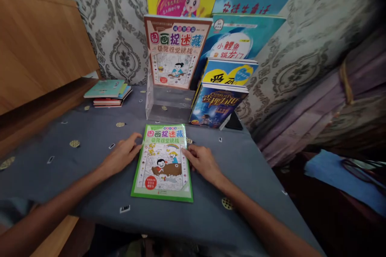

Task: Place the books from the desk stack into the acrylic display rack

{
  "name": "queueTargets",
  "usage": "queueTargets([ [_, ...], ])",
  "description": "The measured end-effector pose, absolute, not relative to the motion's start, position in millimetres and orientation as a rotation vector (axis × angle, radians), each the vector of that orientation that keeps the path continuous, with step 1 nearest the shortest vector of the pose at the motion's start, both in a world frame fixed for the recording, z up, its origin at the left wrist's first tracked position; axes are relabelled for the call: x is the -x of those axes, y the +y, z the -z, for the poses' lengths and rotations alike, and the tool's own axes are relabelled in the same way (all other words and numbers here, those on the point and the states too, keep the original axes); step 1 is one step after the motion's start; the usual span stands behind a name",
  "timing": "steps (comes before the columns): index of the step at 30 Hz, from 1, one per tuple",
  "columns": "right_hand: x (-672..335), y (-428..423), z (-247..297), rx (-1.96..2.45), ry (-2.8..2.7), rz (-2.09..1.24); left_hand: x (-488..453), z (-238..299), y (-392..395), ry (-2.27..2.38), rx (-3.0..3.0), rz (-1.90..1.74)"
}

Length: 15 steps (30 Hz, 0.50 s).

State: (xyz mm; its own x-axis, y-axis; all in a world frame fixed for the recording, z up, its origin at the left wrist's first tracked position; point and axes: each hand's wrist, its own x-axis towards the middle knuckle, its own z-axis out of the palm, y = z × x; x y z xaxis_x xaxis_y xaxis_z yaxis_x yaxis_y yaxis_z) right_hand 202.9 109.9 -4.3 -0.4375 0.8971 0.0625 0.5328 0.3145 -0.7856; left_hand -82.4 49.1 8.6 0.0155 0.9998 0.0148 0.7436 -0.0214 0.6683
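The person's left forearm (pixel 69 194) and right forearm (pixel 256 209) angle inward from the lower corners. The left hand (pixel 122 154), thumb and forefinger spread, meets the left edge of a green-bordered picture book (pixel 163 164) on the grey tablecloth (pixel 90 140); the right hand (pixel 203 162) lays its thumb on the right edge, fingers curled, whether pinching cannot be told. A clear display stand (pixel 169 110) holding upright books (pixel 181 52) blocks the space behind; stacked books (pixel 107 89) lie to the left.

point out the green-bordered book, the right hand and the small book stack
Green-bordered book (pixel 163 161): head view, middle of front cover.
Right hand (pixel 205 163): head view, back of hand.
Small book stack (pixel 105 88): head view, top cover.
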Motion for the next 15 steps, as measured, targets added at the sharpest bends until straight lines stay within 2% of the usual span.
queueTargets([
  [3,-208,110,1,1.424,-2.289,-0.486,89,-6,56,2.012,-2.077,-0.490],
  [5,-210,108,0,1.466,-2.346,-0.346,89,-5,62,2.032,-2.173,-0.468],
  [10,-194,104,-3,1.273,-2.469,-0.183,81,-2,80,1.899,-2.389,-0.615],
  [15,-141,109,-5,0.847,-2.642,-0.296,81,11,92,1.836,-2.374,-0.671],
])
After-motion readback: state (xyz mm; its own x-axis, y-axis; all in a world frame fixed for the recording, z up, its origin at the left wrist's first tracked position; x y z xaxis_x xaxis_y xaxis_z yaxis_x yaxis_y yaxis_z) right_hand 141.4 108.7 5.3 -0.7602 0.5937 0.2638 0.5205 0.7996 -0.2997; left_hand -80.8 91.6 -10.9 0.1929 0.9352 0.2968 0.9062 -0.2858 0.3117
